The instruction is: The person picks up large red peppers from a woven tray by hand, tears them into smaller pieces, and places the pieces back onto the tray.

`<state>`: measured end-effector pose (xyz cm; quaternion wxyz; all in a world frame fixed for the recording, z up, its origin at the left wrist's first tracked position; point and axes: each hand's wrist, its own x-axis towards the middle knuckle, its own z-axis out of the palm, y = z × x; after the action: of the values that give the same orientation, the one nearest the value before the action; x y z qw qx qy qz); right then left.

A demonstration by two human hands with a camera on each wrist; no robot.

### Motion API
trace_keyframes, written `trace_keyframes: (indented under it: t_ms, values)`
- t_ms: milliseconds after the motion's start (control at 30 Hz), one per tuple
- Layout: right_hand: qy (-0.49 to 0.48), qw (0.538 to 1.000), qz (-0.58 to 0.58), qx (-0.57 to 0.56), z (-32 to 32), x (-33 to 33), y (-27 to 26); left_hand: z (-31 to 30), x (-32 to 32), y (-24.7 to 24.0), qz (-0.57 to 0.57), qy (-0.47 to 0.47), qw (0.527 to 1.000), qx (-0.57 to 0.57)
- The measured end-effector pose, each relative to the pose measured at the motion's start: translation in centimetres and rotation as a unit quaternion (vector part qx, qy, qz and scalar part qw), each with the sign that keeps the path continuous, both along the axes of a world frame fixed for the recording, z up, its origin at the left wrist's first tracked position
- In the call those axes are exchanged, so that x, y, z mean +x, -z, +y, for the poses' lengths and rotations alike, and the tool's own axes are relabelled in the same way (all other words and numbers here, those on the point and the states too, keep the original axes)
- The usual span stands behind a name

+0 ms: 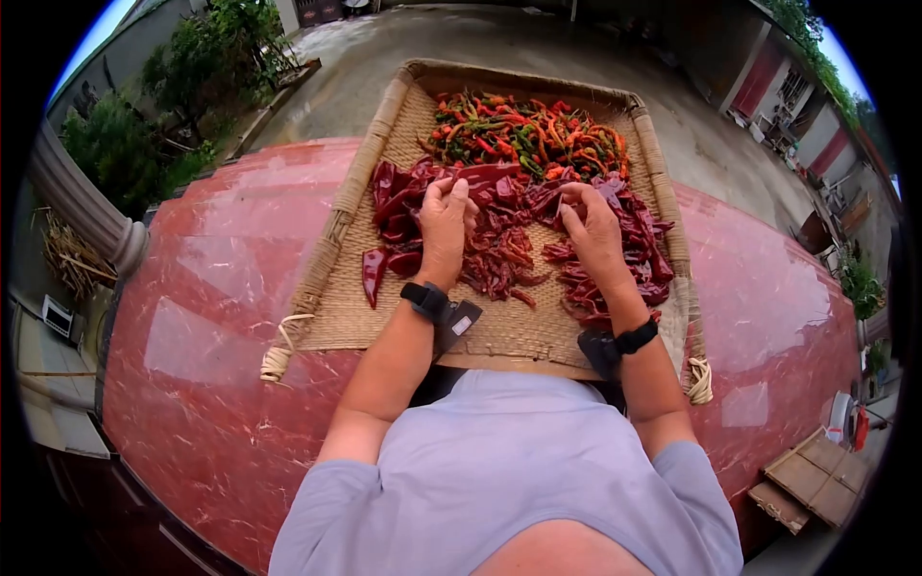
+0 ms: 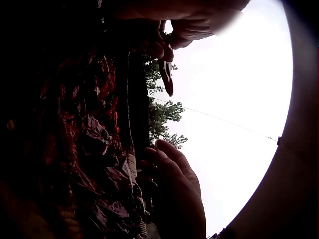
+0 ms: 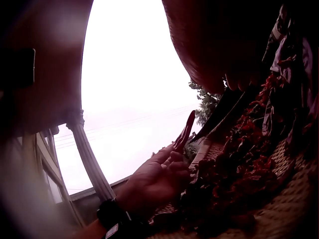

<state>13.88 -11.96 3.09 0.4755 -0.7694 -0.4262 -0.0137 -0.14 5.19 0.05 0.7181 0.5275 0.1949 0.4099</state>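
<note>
My left hand (image 1: 444, 230) pinches a dark red dried chili pepper (image 3: 186, 131) between thumb and fingers, above the basket's left half. The pepper (image 2: 166, 78) sticks out past the fingertips in the left wrist view. Across from it, my right hand (image 1: 594, 235) hovers over the right-hand pile with fingers loosely bent and nothing visible between them. Beneath both hands lie dried dark red peppers (image 1: 499, 252) in a shallow woven basket (image 1: 336, 322). Larger, flatter red peppers (image 1: 394, 197) lie on the left side.
At the basket's far end is a heap of thinner orange, red and green peppers (image 1: 538, 134). A raised, rolled rim (image 1: 665, 173) borders the basket. Around it spreads a glossy red stone surface (image 1: 221, 288). A column (image 1: 91, 197) stands at left; flattened cardboard (image 1: 816, 475) lies at lower right.
</note>
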Motion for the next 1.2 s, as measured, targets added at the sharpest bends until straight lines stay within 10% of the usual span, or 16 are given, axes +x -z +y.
trace_keyframes:
  t_ms: [100,333,467,700,867,967,1200]
  values:
    - [0.03,0.96,-0.259,-0.105,0.3,1.4,-0.2,0.2,0.0,-0.1,-0.022,-0.048,0.999,-0.005]
    - [0.088,0.882,-0.414,-0.209,5.0,6.6,4.3,-0.2,-0.2,-0.2,0.051,-0.041,0.997,0.037]
    - [0.068,0.875,-0.369,-0.306,5.9,7.2,3.8,-0.5,0.1,-0.2,0.069,0.026,0.995,0.061]
    - [0.024,0.958,-0.263,-0.114,3.2,4.1,-0.7,-1.2,0.1,-0.1,0.086,0.087,0.988,0.097]
    - [-0.209,0.963,0.157,-0.065,2.8,1.4,-0.6,-1.1,0.3,-0.1,0.087,0.153,0.979,0.1]
    - [-0.248,0.952,0.178,-0.034,2.8,0.9,-0.1,-1.1,0.4,0.2,0.063,0.155,0.984,0.062]
    - [-0.031,0.973,-0.176,-0.144,1.9,3.1,0.8,0.4,-0.2,-0.4,-0.026,0.02,0.997,-0.063]
